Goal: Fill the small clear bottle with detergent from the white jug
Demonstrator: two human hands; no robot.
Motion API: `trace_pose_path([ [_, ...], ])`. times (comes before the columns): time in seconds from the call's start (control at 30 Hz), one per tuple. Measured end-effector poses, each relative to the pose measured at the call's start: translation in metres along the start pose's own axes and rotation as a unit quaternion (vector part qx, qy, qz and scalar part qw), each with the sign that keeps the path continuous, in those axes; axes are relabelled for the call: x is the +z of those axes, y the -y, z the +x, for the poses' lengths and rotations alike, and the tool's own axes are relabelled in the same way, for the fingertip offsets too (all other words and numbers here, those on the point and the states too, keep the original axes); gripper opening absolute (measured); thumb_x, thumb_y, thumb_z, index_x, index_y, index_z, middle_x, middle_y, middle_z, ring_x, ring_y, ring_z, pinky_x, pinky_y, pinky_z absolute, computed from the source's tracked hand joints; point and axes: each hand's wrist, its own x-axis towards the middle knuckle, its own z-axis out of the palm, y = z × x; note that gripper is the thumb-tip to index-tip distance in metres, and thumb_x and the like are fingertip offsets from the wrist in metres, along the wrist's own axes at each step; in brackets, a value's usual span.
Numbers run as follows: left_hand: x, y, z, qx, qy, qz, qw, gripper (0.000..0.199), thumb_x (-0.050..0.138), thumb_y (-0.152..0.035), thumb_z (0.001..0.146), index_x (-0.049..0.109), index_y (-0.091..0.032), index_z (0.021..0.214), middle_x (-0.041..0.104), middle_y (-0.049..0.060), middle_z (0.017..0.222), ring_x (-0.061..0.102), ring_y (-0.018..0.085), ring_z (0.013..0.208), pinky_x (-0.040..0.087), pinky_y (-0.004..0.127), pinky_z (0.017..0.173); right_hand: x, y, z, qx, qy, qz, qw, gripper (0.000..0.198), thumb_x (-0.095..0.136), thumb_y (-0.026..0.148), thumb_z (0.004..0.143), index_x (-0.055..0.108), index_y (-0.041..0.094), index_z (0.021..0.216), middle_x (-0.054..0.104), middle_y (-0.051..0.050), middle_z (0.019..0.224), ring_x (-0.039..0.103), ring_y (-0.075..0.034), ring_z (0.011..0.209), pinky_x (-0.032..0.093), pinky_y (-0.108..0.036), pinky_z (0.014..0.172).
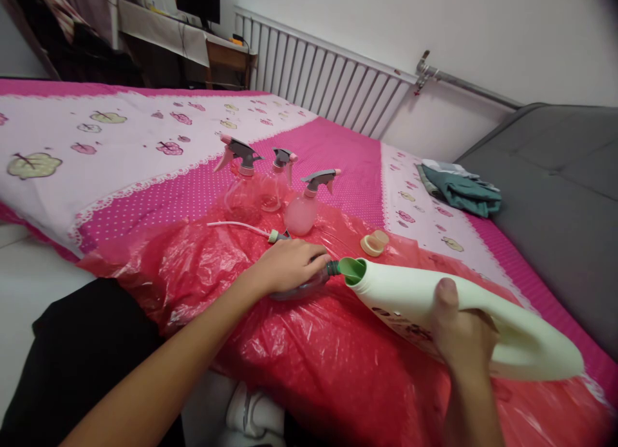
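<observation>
My left hand (290, 265) is closed round a clear bottle (306, 288), tilted with its dark threaded neck to the right. Gripped by the handle in my right hand (461, 337) is a large pale green detergent jug (400, 286), lying nearly level. Its green pouring spout (349, 267) meets the bottle's mouth; whether liquid is flowing I cannot tell. Just behind my left hand lies a loose spray head (276, 236) with a thin tube. A translucent cap (375, 243) rests behind the jug's mouth.
Red plastic sheeting (309, 350) covers the near part of the bed (333, 147). Beyond my left hand stand a pinkish spray bottle (300, 214) and two clear ones (241, 192). Folded clothes (458, 186) lie at the right, by a grey headboard (555, 163). A radiator (318, 67) lines the wall.
</observation>
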Motion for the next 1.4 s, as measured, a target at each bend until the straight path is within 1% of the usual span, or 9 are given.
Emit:
trace_pose_path([
  [0.27, -0.0007, -0.0004, 0.0003, -0.002, 0.002, -0.01, 1.0, 0.048, 0.029, -0.046, 0.107, 0.07, -0.023, 0.096, 0.076, 0.004, 0.105, 0.067, 0.022, 0.09, 0.041, 0.034, 0.078, -0.0005, 0.0012, 0.0004, 0.002, 0.001, -0.005, 1.0, 0.097, 0.018, 0.072, 0.082, 0.069, -0.006, 0.11, 0.066, -0.038, 0.115, 0.054, -0.053, 0.127, 0.038, -0.059, 0.111],
  [0.57, -0.0012, -0.0014, 0.0004, -0.001, 0.004, -0.013, 1.0, 0.047, 0.03, -0.045, 0.106, 0.07, -0.023, 0.098, 0.076, 0.005, 0.106, 0.068, 0.024, 0.093, 0.043, 0.035, 0.079, 0.0005, 0.0007, 0.0, 0.001, -0.011, 0.007, 1.0, 0.099, 0.02, 0.075, 0.08, 0.07, -0.006, 0.109, 0.067, -0.038, 0.112, 0.056, -0.053, 0.125, 0.039, -0.06, 0.11],
  [0.67, -0.0024, -0.0036, -0.0001, -0.021, 0.004, -0.018, 1.0, 0.046, 0.029, -0.047, 0.106, 0.068, -0.023, 0.103, 0.075, 0.006, 0.105, 0.069, 0.026, 0.093, 0.044, 0.037, 0.079, -0.0003, 0.0009, 0.0002, 0.001, -0.008, 0.003, 1.0, 0.102, 0.018, 0.076, 0.08, 0.069, -0.007, 0.11, 0.067, -0.038, 0.113, 0.055, -0.054, 0.125, 0.039, -0.06, 0.11],
  [0.8, -0.0039, -0.0068, -0.001, -0.069, -0.003, -0.03, 0.997, 0.041, 0.031, -0.051, 0.105, 0.059, -0.023, 0.117, 0.075, 0.007, 0.103, 0.07, 0.029, 0.094, 0.046, 0.039, 0.081, -0.0014, 0.0015, 0.0002, 0.006, -0.001, -0.005, 1.0, 0.104, 0.016, 0.077, 0.079, 0.069, -0.007, 0.111, 0.066, -0.038, 0.115, 0.054, -0.053, 0.128, 0.038, -0.059, 0.111],
  [0.87, -0.0043, -0.0075, -0.0014, -0.079, -0.004, -0.026, 0.997, 0.041, 0.032, -0.052, 0.104, 0.055, -0.021, 0.119, 0.075, 0.009, 0.104, 0.07, 0.031, 0.095, 0.047, 0.042, 0.082, -0.0015, 0.0017, 0.0, 0.005, 0.0, -0.004, 1.0, 0.106, 0.015, 0.077, 0.079, 0.069, -0.008, 0.112, 0.065, -0.039, 0.117, 0.054, -0.054, 0.128, 0.038, -0.059, 0.112],
  [0.97, -0.0046, -0.0078, -0.0016, -0.085, -0.003, -0.014, 0.996, 0.042, 0.031, -0.052, 0.104, 0.053, -0.019, 0.116, 0.074, 0.011, 0.102, 0.07, 0.032, 0.092, 0.047, 0.043, 0.082, -0.0008, 0.0015, 0.0, 0.003, 0.001, -0.005, 1.0, 0.106, 0.015, 0.077, 0.078, 0.068, -0.008, 0.112, 0.065, -0.039, 0.118, 0.053, -0.054, 0.129, 0.037, -0.059, 0.113],
  [1.1, -0.0051, -0.0077, -0.0013, -0.08, 0.004, -0.006, 0.997, 0.039, 0.029, -0.051, 0.105, 0.053, -0.02, 0.11, 0.073, 0.01, 0.1, 0.069, 0.03, 0.09, 0.047, 0.042, 0.08, -0.0002, 0.0014, 0.0002, -0.001, -0.005, -0.004, 1.0, 0.105, 0.015, 0.078, 0.078, 0.068, -0.006, 0.112, 0.065, -0.038, 0.117, 0.054, -0.053, 0.128, 0.038, -0.058, 0.112],
  [1.23, -0.0049, -0.0071, -0.001, -0.069, 0.003, -0.002, 0.998, 0.04, 0.028, -0.051, 0.106, 0.053, -0.02, 0.11, 0.072, 0.009, 0.098, 0.068, 0.03, 0.089, 0.046, 0.04, 0.078, -0.0008, 0.0023, -0.0002, 0.003, -0.001, -0.004, 1.0, 0.104, 0.015, 0.078, 0.077, 0.068, -0.005, 0.11, 0.066, -0.038, 0.115, 0.055, -0.054, 0.127, 0.038, -0.059, 0.111],
  [1.4, -0.0049, -0.0065, -0.0014, -0.059, 0.005, -0.002, 0.998, 0.038, 0.026, -0.047, 0.107, 0.054, -0.021, 0.109, 0.071, 0.008, 0.096, 0.068, 0.028, 0.087, 0.045, 0.038, 0.079, -0.0005, 0.003, -0.001, 0.001, -0.001, -0.006, 1.0, 0.104, 0.015, 0.077, 0.077, 0.068, -0.005, 0.111, 0.066, -0.038, 0.115, 0.055, -0.053, 0.127, 0.038, -0.059, 0.112],
])
